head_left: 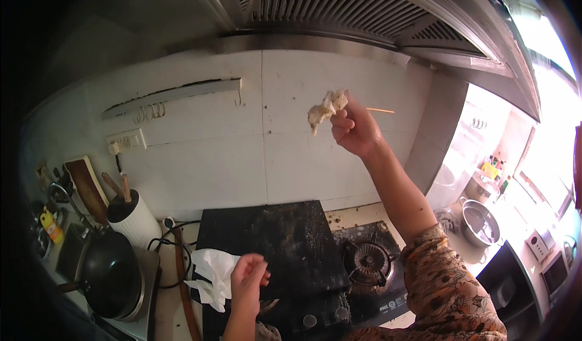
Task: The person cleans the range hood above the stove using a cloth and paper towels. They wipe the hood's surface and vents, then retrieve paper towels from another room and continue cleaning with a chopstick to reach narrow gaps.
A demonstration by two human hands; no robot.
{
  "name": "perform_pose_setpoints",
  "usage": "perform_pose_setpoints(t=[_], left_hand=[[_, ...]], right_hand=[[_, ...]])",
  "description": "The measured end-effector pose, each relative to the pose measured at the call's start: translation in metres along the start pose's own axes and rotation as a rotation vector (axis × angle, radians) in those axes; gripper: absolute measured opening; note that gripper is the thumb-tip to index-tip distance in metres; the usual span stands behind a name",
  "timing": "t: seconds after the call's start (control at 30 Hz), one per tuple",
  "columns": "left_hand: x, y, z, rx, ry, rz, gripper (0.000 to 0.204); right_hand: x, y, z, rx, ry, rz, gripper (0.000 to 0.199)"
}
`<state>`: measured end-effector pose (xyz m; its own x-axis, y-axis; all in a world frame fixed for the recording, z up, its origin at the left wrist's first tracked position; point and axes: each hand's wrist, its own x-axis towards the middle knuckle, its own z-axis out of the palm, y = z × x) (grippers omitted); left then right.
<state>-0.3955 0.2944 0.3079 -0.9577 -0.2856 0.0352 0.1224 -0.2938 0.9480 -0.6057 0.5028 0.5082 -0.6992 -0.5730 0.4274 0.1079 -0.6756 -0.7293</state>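
My right hand (pixel 357 126) is raised in front of the tiled wall, its fingers closed on a crumpled, stained paper tissue (pixel 327 108). A thin wooden stick (pixel 381 110) juts out to the right behind that hand; its other end is hidden. Lower down, my left hand (pixel 250 274) has its fingers curled over the black stove panel. White paper tissues (pixel 212 274) spread out from behind the left hand, which seems to grip them, though the contact is hidden. The panel (pixel 267 238) is dusty and spotted with grime.
A range hood (pixel 345 7) overhangs the wall. Right of the panel is a gas burner (pixel 371 259). At left stand a black wok (pixel 112 274), a ribbed white knife holder (pixel 134 220) and a wooden board (pixel 88 189). A metal pot (pixel 479 223) sits by the window.
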Motion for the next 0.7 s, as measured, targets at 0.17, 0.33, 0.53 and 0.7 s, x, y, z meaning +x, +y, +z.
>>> perform_pose_setpoints(t=[0.17, 0.33, 0.53, 0.7], left_hand=[[0.031, 0.042, 0.054, 0.028, -0.163, 0.422, 0.038], [0.044, 0.072, 0.079, -0.28, -0.338, 0.308, 0.038], [0.032, 0.057, 0.085, 0.017, -0.151, 0.452, 0.031], [0.03, 0.05, 0.089, -0.016, -0.11, 0.526, 0.027]], right_hand=[[-0.04, 0.037, 0.013, -0.045, -0.027, 0.097, 0.015], [-0.068, 0.066, 0.028, -0.477, -0.069, 0.018, 0.014], [-0.104, 0.083, 0.047, -1.306, 0.005, -0.405, 0.012], [-0.112, 0.082, 0.059, -1.52, -0.198, -0.544, 0.026]])
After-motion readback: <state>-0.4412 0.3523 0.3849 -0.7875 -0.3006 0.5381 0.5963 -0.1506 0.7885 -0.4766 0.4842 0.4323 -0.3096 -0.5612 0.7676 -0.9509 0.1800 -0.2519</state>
